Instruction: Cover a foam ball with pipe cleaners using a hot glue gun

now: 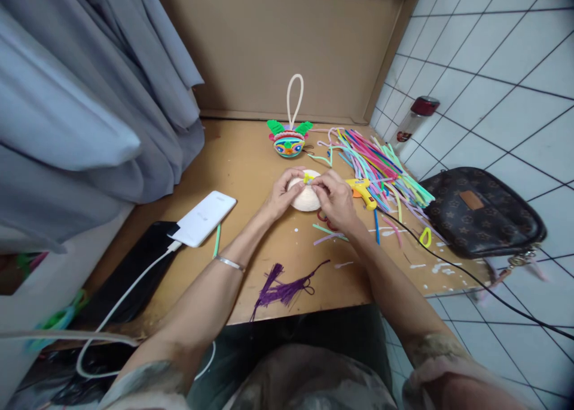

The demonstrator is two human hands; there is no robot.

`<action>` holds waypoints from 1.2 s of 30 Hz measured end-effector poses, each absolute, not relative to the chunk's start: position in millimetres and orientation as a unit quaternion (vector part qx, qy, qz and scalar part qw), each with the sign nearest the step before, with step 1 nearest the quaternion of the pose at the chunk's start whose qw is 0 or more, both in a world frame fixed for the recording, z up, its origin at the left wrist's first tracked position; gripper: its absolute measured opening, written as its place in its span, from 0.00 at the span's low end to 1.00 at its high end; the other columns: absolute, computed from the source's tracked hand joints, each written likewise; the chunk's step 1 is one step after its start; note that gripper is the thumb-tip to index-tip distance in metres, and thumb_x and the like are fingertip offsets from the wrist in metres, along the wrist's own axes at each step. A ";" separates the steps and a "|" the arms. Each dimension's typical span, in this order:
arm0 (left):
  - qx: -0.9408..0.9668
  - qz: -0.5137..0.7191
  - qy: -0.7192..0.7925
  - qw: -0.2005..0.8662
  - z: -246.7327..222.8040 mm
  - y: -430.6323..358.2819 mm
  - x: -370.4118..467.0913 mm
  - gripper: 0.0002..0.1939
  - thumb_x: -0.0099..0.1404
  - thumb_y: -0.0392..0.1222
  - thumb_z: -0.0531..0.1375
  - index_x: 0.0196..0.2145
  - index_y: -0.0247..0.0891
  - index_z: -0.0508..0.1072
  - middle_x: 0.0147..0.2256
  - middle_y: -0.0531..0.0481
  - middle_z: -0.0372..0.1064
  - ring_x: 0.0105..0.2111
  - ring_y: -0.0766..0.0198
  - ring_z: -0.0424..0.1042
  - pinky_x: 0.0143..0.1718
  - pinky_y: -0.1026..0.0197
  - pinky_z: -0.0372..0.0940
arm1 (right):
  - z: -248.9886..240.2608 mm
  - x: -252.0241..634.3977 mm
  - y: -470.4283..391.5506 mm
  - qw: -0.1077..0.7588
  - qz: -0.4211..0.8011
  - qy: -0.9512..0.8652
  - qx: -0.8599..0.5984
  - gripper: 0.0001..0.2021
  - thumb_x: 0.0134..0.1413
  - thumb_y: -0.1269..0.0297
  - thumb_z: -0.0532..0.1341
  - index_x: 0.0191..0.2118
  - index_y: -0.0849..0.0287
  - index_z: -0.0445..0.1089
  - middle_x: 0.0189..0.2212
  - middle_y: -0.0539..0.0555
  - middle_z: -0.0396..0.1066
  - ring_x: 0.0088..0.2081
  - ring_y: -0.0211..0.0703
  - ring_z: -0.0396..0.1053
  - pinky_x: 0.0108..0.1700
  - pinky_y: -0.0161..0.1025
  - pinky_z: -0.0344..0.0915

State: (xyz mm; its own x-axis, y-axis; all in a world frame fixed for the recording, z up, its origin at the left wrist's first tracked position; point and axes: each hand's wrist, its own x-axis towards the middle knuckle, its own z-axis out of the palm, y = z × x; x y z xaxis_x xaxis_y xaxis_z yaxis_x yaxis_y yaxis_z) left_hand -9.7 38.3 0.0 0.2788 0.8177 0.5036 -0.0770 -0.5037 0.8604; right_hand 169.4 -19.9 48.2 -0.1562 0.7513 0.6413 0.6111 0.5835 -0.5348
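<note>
Both hands meet over a round, cream-coloured, ridged ball-like piece (305,201) above the middle of the table. My left hand (283,193) grips its left side, with the thumb on top. A small bent yellow piece (308,177) sits between the fingertips at its upper part. My right hand (337,199) is closed in a pinch at the yellow piece, its fingertips partly hiding it. Just right of that hand lies a yellow glue gun (364,193). Beyond the hands stands a colourful animal-head ornament (289,146) with green ears and a white loop.
Many coloured pipe cleaners (374,159) are heaped at the back right, beside a dark patterned bag (484,213) and a bottle (415,120). Purple tassels (282,291) lie near the front edge. A white power bank (206,217) with a cable is at left. The glue gun's black cord (448,260) trails right.
</note>
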 end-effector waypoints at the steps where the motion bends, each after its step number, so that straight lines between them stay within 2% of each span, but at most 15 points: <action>1: 0.685 0.536 0.271 0.412 0.6 37.6 -9.5 0.29 0.64 0.71 0.63 0.44 0.42 0.75 0.60 0.39 0.72 0.63 0.47 0.70 0.68 0.43 0.62 | 48.4 169.0 -20.1 0.469 0.082 -0.753 -0.455 0.07 0.63 0.66 0.59 0.36 0.55 0.75 0.35 0.54 0.72 0.39 0.47 0.71 0.42 0.42 0.66; 6: 0.704 0.527 0.273 0.391 4.0 34.5 -9.1 0.27 0.65 0.69 0.63 0.45 0.42 0.75 0.60 0.38 0.72 0.64 0.46 0.70 0.68 0.42 0.61 | 49.4 168.4 -19.0 0.475 0.132 -0.737 -0.463 0.06 0.62 0.65 0.59 0.35 0.55 0.72 0.35 0.52 0.71 0.34 0.43 0.69 0.42 0.42 0.67; 15: 0.693 0.530 0.270 0.407 4.0 33.8 -9.0 0.27 0.64 0.69 0.64 0.45 0.42 0.75 0.60 0.39 0.72 0.64 0.46 0.69 0.68 0.42 0.60 | 48.0 164.3 -18.5 0.494 0.106 -0.721 -0.474 0.05 0.57 0.66 0.61 0.32 0.54 0.73 0.31 0.51 0.71 0.31 0.42 0.67 0.38 0.41 0.66; 19: 0.690 0.529 0.275 0.410 2.5 35.9 -8.9 0.27 0.63 0.67 0.66 0.45 0.41 0.76 0.61 0.38 0.71 0.64 0.46 0.69 0.68 0.43 0.61 | 48.7 162.3 -18.4 0.528 0.139 -0.692 -0.473 0.03 0.53 0.66 0.62 0.29 0.54 0.72 0.29 0.50 0.70 0.29 0.40 0.65 0.36 0.40 0.65; 25: 0.670 0.540 0.282 0.425 -0.7 42.5 -8.8 0.26 0.61 0.66 0.67 0.44 0.41 0.75 0.60 0.40 0.73 0.59 0.49 0.73 0.63 0.46 0.66 | 49.3 172.2 -7.5 0.579 0.226 -0.577 -0.530 0.11 0.49 0.57 0.67 0.26 0.54 0.66 0.23 0.45 0.63 0.27 0.37 0.60 0.31 0.37 0.61; 28: 0.668 0.538 0.279 0.432 0.1 41.9 -7.6 0.25 0.60 0.64 0.68 0.44 0.41 0.75 0.59 0.40 0.73 0.58 0.49 0.73 0.61 0.46 0.67 | 48.4 176.0 -3.6 0.580 0.237 -0.579 -0.522 0.14 0.45 0.53 0.68 0.32 0.54 0.65 0.30 0.48 0.68 0.33 0.40 0.64 0.36 0.38 0.65; 31: 0.670 0.541 0.282 0.423 1.5 40.3 -6.4 0.23 0.60 0.61 0.68 0.43 0.40 0.75 0.59 0.40 0.73 0.58 0.49 0.73 0.62 0.46 0.66 | 46.2 172.8 -3.8 0.557 0.294 -0.598 -0.495 0.23 0.38 0.54 0.71 0.40 0.53 0.64 0.41 0.51 0.69 0.38 0.41 0.66 0.38 0.38 0.67; 36: 0.672 0.539 0.284 0.422 2.6 39.7 -5.4 0.20 0.60 0.57 0.67 0.43 0.39 0.75 0.58 0.41 0.73 0.56 0.51 0.74 0.62 0.47 0.66 | 46.6 165.1 -3.2 0.526 0.354 -0.605 -0.481 0.24 0.35 0.53 0.67 0.39 0.52 0.59 0.37 0.49 0.64 0.37 0.42 0.65 0.36 0.39 0.66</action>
